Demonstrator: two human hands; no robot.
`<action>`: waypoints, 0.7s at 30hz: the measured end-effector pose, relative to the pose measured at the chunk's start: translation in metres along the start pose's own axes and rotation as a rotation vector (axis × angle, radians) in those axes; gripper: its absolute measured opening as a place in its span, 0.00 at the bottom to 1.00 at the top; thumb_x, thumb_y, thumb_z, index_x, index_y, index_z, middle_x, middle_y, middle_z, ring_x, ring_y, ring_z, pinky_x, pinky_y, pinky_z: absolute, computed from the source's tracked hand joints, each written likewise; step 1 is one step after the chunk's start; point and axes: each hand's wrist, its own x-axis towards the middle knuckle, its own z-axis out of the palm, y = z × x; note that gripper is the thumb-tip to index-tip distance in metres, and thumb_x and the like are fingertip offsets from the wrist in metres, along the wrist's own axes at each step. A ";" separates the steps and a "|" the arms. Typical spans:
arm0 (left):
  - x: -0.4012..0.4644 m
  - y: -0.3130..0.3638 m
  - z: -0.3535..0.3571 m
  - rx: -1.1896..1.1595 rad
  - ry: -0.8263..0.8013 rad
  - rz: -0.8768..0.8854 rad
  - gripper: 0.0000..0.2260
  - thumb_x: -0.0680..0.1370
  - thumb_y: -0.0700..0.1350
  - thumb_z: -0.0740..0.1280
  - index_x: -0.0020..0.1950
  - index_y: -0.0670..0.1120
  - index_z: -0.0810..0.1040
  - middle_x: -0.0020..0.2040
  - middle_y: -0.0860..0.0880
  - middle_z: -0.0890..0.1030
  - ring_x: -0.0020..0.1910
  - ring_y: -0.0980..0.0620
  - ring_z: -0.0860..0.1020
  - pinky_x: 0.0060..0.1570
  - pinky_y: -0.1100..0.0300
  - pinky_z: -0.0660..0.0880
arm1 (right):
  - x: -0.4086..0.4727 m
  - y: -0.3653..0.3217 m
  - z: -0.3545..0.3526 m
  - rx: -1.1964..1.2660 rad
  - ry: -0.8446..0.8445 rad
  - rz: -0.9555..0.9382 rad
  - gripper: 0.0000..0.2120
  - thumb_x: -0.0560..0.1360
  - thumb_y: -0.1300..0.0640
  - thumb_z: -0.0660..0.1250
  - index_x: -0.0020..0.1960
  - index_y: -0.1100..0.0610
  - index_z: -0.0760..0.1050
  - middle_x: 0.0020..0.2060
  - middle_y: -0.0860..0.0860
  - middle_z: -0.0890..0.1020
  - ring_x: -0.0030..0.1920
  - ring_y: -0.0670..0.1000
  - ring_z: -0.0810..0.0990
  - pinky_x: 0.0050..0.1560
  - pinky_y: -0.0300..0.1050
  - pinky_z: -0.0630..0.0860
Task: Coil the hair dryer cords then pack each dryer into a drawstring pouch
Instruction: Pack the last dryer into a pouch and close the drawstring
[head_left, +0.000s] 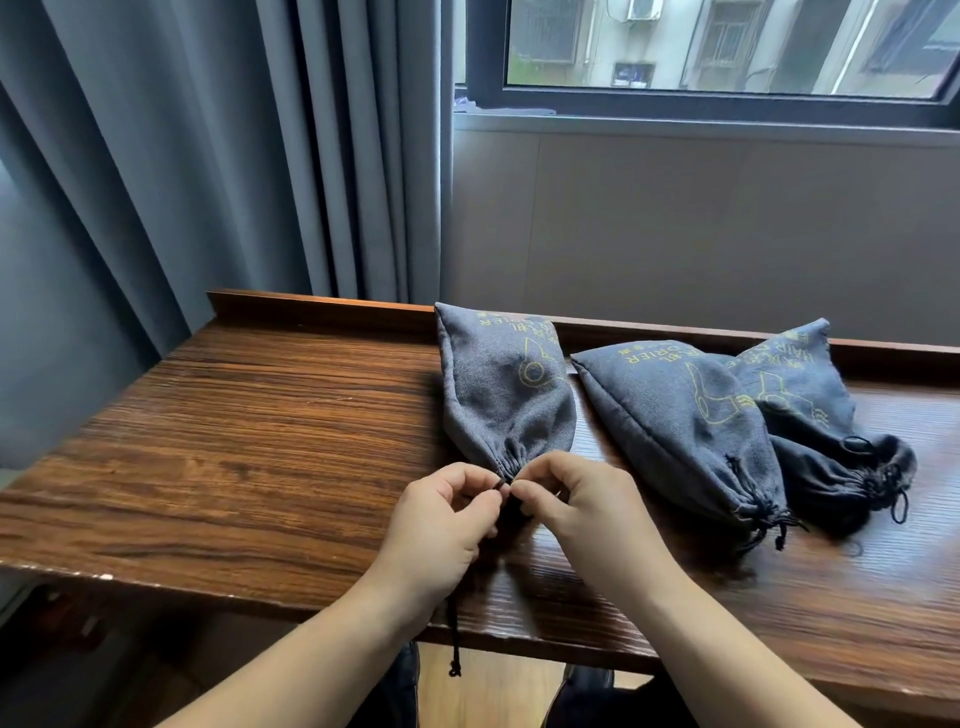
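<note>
- Pouch (506, 395) of grey fabric is lying near the middle of the wooden surface (249, 426), bulging as if a dryer is already inside, its gathered mouth pointing toward the person.
- Hands are meeting at that mouth: the left hand (441, 525) is pinching the dark drawstring (503, 484) right at the puckered neck, and the right hand (576, 509) is pinching at the same spot from the other side, fingers curled in.
- A loose end of cord (454, 644) is hanging off the near edge of the surface, below the left wrist.
- Judging by the tight gathers, the closing step is nearly done on this pouch; doing it well probably means holding the neck steady with one hand while pulling the cord straight out with the other, so the fabric is bunching evenly and nothing is poking through.
- Two more pouches are lying to the right: the middle pouch (685, 431) just beside the first, and the far pouch (810, 410) partly tucked behind it, both looking full with mouths drawn shut and cords trailing.
- Yellow printing is showing upside down on all three: a line drawing of a hair dryer and lettering that appears to be reading "HAIR DRIER", with smaller characters above it too small to make out.
- Grey curtains (218, 156) are hanging behind the surface at left, and a window (727, 47) is looking onto a neighbouring building.
</note>
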 end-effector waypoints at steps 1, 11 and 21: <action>0.001 0.000 0.001 -0.042 -0.003 -0.031 0.09 0.80 0.35 0.64 0.44 0.44 0.82 0.32 0.45 0.77 0.27 0.52 0.69 0.24 0.64 0.60 | 0.000 0.000 0.000 0.022 -0.008 0.026 0.04 0.74 0.52 0.73 0.41 0.49 0.82 0.33 0.43 0.83 0.37 0.42 0.79 0.43 0.39 0.74; 0.005 -0.001 0.001 -0.147 -0.056 -0.087 0.05 0.80 0.34 0.65 0.49 0.41 0.80 0.35 0.46 0.80 0.28 0.54 0.71 0.23 0.66 0.63 | 0.001 0.001 0.002 0.096 -0.038 0.099 0.05 0.74 0.52 0.74 0.40 0.50 0.83 0.33 0.45 0.84 0.35 0.44 0.81 0.45 0.46 0.77; 0.006 0.000 -0.002 -0.209 -0.137 -0.248 0.02 0.76 0.38 0.71 0.44 0.44 0.81 0.36 0.47 0.84 0.28 0.56 0.71 0.31 0.63 0.66 | -0.004 -0.001 0.001 0.078 -0.027 0.035 0.06 0.74 0.55 0.74 0.39 0.47 0.82 0.31 0.40 0.82 0.33 0.39 0.77 0.37 0.33 0.70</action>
